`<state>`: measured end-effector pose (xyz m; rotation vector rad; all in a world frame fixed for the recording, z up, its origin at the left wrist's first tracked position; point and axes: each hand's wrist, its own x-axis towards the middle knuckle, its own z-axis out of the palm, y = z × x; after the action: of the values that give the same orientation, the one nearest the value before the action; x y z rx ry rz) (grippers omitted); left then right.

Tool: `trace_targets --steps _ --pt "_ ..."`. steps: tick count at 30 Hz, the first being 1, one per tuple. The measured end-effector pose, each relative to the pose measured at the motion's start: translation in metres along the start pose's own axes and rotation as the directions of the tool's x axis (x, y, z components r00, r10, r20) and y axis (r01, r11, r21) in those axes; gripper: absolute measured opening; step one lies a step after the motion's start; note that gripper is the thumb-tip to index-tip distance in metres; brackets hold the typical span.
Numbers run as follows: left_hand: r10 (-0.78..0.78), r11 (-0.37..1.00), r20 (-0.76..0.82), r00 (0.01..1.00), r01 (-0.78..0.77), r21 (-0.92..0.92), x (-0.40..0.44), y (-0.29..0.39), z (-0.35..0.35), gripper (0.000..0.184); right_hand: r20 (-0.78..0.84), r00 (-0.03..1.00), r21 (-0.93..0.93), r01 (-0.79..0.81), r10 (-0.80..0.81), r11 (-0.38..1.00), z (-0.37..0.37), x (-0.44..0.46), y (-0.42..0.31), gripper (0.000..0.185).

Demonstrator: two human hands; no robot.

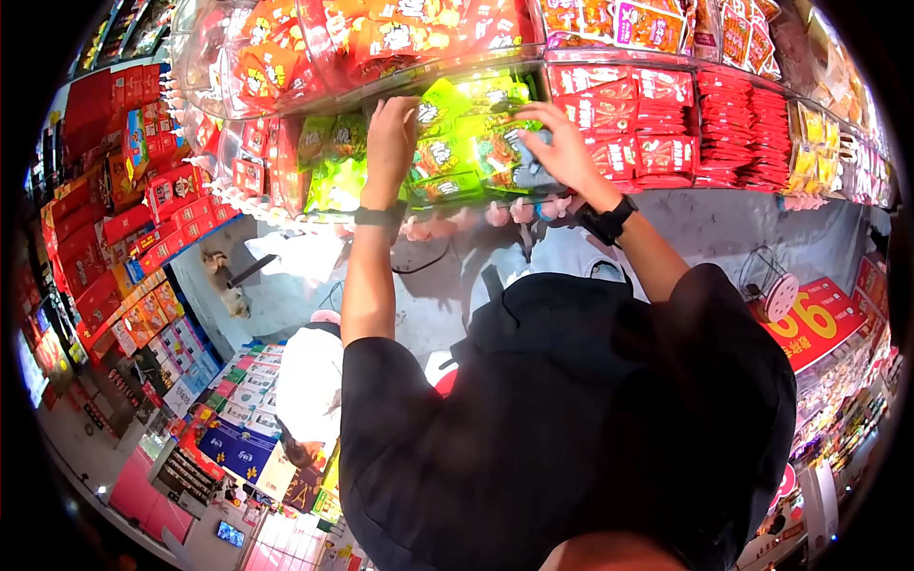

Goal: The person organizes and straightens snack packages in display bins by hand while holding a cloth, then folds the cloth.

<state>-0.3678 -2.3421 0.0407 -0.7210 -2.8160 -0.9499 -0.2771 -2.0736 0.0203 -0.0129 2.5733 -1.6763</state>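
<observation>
Green snack packets (443, 157) lie in rows in a clear display bin in front of me. My left hand (390, 138) reaches over the left part of these packets, back of the hand up. Its fingers bend down and are mostly hidden, so their grip does not show. At the right side of the same bin is my right hand (562, 147), thumb and fingers apart, the fingertips over the packets' edge. A grey-blue patch (533, 171) shows below that hand; I cannot make out what it is. Dark bands are on both wrists.
Red packets (624, 119) fill the bin to the right, with more red packets (381, 29) in the upper tier. Clear dividers (546, 86) separate the bins. A person in a white top (309, 381) is at lower left. A red price sign (814, 324) stands at right.
</observation>
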Motion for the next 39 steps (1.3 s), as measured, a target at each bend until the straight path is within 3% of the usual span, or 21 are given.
trace_targets --steps 3,4,7,8,12,13,15,19,20,21,24,25,27,28,29,30,31,32,34,37,39 --pt "0.011 0.998 0.144 0.990 -0.002 -0.063 0.000 -0.013 0.016 0.014 -0.059 0.998 0.061 -0.012 0.016 0.998 -0.001 0.001 -0.004 0.022" --pt "0.033 0.997 0.245 0.969 -0.048 0.055 0.003 -0.029 0.031 0.018 -0.052 0.999 0.069 -0.010 0.013 0.998 0.000 0.000 -0.004 0.022" --pt "-0.046 0.993 0.208 0.977 0.023 0.114 -0.005 -0.055 0.066 0.020 -0.042 0.999 0.076 0.000 0.003 0.997 0.007 0.000 -0.002 0.020" --pt "0.016 0.991 0.070 0.997 -0.026 0.133 -0.008 -0.072 0.084 0.022 -0.043 0.999 0.076 0.009 -0.005 0.997 0.007 -0.002 -0.004 0.019" --pt "-0.181 0.968 0.088 0.979 0.162 0.194 -0.007 -0.051 0.072 0.028 -0.127 0.991 0.160 -0.013 0.033 0.987 0.006 -0.011 -0.003 0.018" --pt "-0.153 0.971 0.124 0.980 0.126 0.202 -0.003 -0.036 0.052 0.028 -0.200 0.979 0.166 -0.012 0.046 0.986 0.005 -0.014 -0.002 0.016" --pt "-0.158 0.983 -0.035 0.987 0.161 0.085 -0.008 -0.019 0.030 0.022 -0.280 0.948 0.278 -0.071 0.151 0.958 -0.001 -0.017 -0.002 0.015" --pt "-0.161 0.965 -0.051 0.986 0.147 -0.218 -0.052 0.010 -0.005 0.021 -0.273 0.896 0.421 -0.215 0.349 0.881 -0.014 -0.023 -0.022 0.014" --pt "-0.269 0.922 0.010 0.963 0.261 -0.286 -0.066 0.034 -0.016 0.021 -0.265 0.904 0.442 -0.195 0.336 0.875 -0.013 -0.024 -0.027 0.014" --pt "-0.179 0.941 0.044 0.983 0.184 -0.284 -0.080 0.044 -0.021 0.026 -0.235 0.914 0.453 -0.197 0.330 0.869 -0.008 -0.025 -0.033 0.014" --pt "-0.322 0.552 0.418 0.850 0.527 -0.647 -0.105 0.103 -0.034 0.054 -0.162 0.918 0.527 -0.229 0.362 0.818 0.017 -0.036 -0.064 0.013" --pt "-0.259 0.520 0.405 0.877 0.480 -0.707 -0.113 0.110 -0.027 0.059 -0.094 0.926 0.543 -0.261 0.367 0.798 0.032 -0.041 -0.064 0.013" --pt "-0.150 0.633 0.471 0.869 0.450 -0.629 -0.121 0.101 -0.034 0.053 0.006 0.953 0.571 -0.252 0.303 0.781 0.060 -0.047 -0.076 0.010" --pt "-0.252 0.532 0.496 0.831 0.547 -0.646 -0.121 0.095 -0.048 0.045 0.020 0.965 0.562 -0.227 0.261 0.795 0.071 -0.048 -0.085 0.010" --pt "-0.283 0.556 0.405 0.870 0.492 -0.670 -0.123 0.076 -0.054 0.037 0.034 0.975 0.553 -0.202 0.220 0.809 0.082 -0.049 -0.093 0.011" --pt "-0.373 0.428 0.427 0.824 0.561 -0.708 -0.128 0.047 -0.060 0.034 0.039 0.979 0.539 -0.191 0.202 0.820 0.094 -0.049 -0.096 0.012" --pt "-0.505 0.593 0.327 0.799 0.596 -0.541 -0.124 0.022 -0.071 0.033 0.058 0.977 0.525 -0.205 0.206 0.826 0.107 -0.049 -0.099 0.012" --pt "-0.632 0.572 0.298 0.715 0.690 -0.443 -0.117 0.002 -0.091 0.033 0.073 0.975 0.511 -0.218 0.211 0.831 0.120 -0.050 -0.103 0.012" --pt "-0.518 0.797 0.076 0.852 0.513 -0.319 -0.128 -0.094 -0.080 0.032 0.130 0.967 0.503 -0.254 0.219 0.826 0.149 -0.047 -0.114 0.014" --pt "-0.331 0.943 0.177 0.927 0.330 0.037 -0.123 -0.190 -0.062 0.029 0.182 0.956 0.495 -0.292 0.231 0.818 0.208 -0.041 -0.131 0.014" --pt "-0.304 0.919 0.410 0.860 0.150 0.366 -0.108 -0.206 -0.051 0.025 0.197 0.958 0.472 -0.279 0.208 0.836 0.245 -0.034 -0.141 0.016"
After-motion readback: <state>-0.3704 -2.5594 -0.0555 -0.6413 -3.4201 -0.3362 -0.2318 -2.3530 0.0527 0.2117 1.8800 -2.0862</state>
